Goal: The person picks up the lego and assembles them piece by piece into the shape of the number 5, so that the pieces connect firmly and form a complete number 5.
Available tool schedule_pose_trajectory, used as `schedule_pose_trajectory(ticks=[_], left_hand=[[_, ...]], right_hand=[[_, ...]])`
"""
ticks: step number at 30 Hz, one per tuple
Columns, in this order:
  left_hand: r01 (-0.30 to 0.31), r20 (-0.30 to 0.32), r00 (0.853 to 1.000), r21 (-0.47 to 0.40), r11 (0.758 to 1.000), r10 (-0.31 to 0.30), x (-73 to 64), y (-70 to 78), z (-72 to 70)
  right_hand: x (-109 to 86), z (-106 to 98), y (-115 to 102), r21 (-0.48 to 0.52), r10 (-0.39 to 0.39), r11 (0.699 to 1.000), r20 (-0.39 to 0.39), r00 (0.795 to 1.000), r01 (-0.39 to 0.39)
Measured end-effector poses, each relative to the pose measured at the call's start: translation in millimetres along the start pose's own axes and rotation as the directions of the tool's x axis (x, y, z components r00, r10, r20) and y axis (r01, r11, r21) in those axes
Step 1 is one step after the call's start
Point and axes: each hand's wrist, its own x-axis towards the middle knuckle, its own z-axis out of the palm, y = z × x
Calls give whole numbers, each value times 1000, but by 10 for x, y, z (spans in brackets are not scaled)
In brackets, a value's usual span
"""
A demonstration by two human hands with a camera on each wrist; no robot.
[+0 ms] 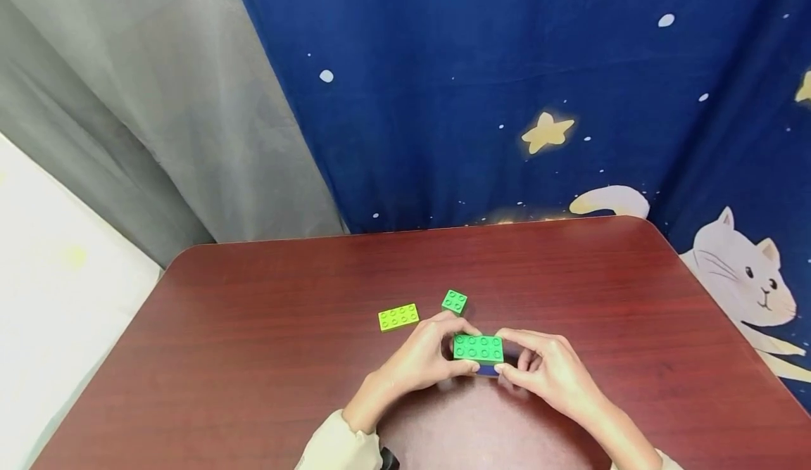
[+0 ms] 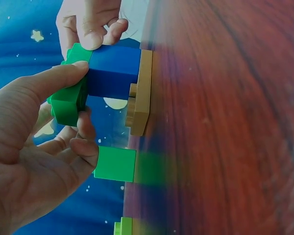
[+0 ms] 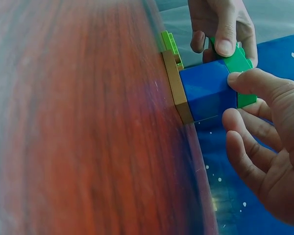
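Observation:
A long green building brick (image 1: 478,348) tops a small stack between the two hands. Beneath it is a blue brick (image 2: 114,71), standing on a thin tan brick (image 2: 143,98) that rests on the table and sticks out to one side. My left hand (image 1: 427,356) pinches the green brick's left end between thumb and forefinger. At the other end, my right hand (image 1: 551,368) holds it the same way, with the thumb along the seam above the blue brick in the right wrist view. The right hand's other fingers curl loosely beside the stack.
Just beyond the left hand, a small square green brick (image 1: 454,301) lies on the dark red wooden table (image 1: 266,357). A thin lime brick (image 1: 398,317) lies to its left. Grey and blue curtains (image 1: 443,104) hang behind the table's far edge.

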Motion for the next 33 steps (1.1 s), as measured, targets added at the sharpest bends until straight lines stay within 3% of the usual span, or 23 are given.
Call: schedule_pose_trajectory(ticks=[17,33], left_hand=[[-4,5,1000,17,1000,4,-5,-7,-1],[13,8,1000,-18,1000,-13,-2,-14,5]], right_hand=[[-18,38,3,18,-14,1000,-45,999,14],[-19,47,11,24,-2,1000,-55,999,3]])
